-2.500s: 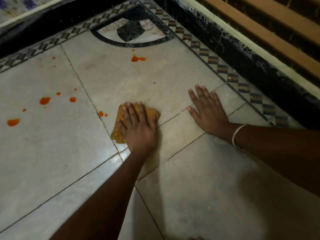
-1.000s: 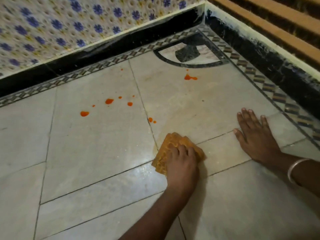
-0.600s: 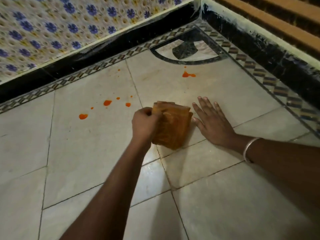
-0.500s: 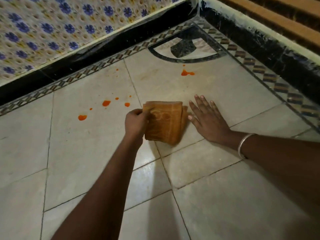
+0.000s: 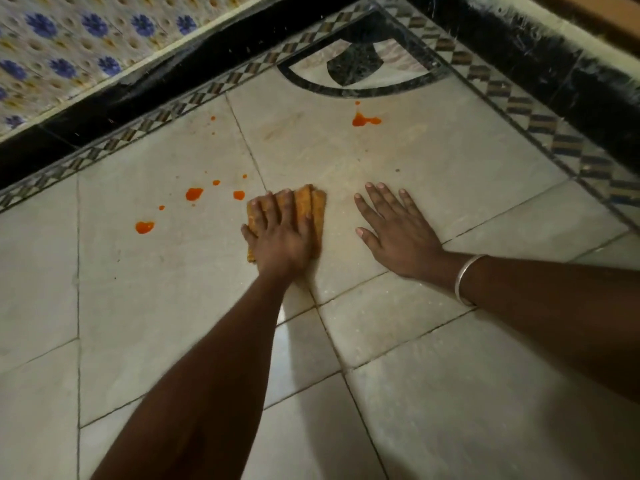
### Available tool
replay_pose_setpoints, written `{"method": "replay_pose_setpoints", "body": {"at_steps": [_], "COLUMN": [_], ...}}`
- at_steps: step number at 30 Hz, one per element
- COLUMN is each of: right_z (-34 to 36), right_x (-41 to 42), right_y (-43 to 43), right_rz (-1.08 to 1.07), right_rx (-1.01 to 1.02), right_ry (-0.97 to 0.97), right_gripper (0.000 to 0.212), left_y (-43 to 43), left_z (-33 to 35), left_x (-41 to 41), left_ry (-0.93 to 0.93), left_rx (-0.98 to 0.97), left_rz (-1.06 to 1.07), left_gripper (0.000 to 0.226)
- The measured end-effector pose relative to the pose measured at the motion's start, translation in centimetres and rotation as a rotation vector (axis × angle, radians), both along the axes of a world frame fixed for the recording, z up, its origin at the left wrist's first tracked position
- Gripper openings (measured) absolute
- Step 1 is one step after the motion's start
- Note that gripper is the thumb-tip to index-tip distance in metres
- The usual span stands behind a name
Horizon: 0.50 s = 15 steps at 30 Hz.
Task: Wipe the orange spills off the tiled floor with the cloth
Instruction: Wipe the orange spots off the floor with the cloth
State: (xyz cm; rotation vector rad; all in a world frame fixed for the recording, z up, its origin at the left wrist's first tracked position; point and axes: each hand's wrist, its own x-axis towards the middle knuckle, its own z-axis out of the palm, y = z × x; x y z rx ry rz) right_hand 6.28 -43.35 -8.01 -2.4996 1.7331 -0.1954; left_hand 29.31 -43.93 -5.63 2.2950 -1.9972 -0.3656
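Note:
My left hand (image 5: 282,233) lies flat on a folded orange-brown cloth (image 5: 313,209) and presses it onto the pale tiled floor (image 5: 173,306). Just left of the cloth sit several orange drops, the nearest (image 5: 239,194) a few centimetres from my fingertips, then a bigger one (image 5: 194,193) and another (image 5: 144,227) farther left. A larger orange splash (image 5: 365,120) lies farther off, near the black curved inlay. My right hand (image 5: 394,226) rests palm down on the floor to the right of the cloth, fingers spread, holding nothing; a silver bangle (image 5: 465,278) is on its wrist.
A black skirting with a checkered border strip (image 5: 194,98) runs along the far wall, under blue-flowered wall tiles (image 5: 69,57). A second black skirting (image 5: 571,84) closes the corner on the right. A black and marble quarter-circle inlay (image 5: 356,64) fills the corner.
My left hand had lifted the cloth off the floor and held it by one edge; now the cloth is down flat again under my palm, closer to the drops on the left.

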Motion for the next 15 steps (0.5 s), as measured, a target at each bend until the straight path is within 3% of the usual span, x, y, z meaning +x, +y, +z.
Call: {"method": "replay_pose_setpoints", "body": {"at_steps": [5,10,13,15], "right_z": [-0.2,-0.2,-0.2,0.0], "right_x": [0.0,0.2,0.1,0.0], "right_y": [0.0,0.1,0.0,0.0], "right_rz": [-0.008,-0.004,0.004,0.004], "right_rx": [-0.01,-0.029,-0.027,-0.021], "right_ry": [0.006,-0.016,-0.011,-0.002], "right_gripper": [0.069,0.066,0.064,0.064], "left_y": [5.0,7.4,2.4,0.2], "left_z": [-0.6,-1.1,-0.6,-0.6], "left_x": [-1.4,-7.7,-5.8,-2.6], "left_ry": [-0.046,-0.014,-0.015,-0.036], "left_rx": [-0.028,-0.049,-0.045,-0.025], "left_rz": [0.296,0.058,-0.05,0.002], "left_gripper": [0.068,0.072,0.071,0.071]}}
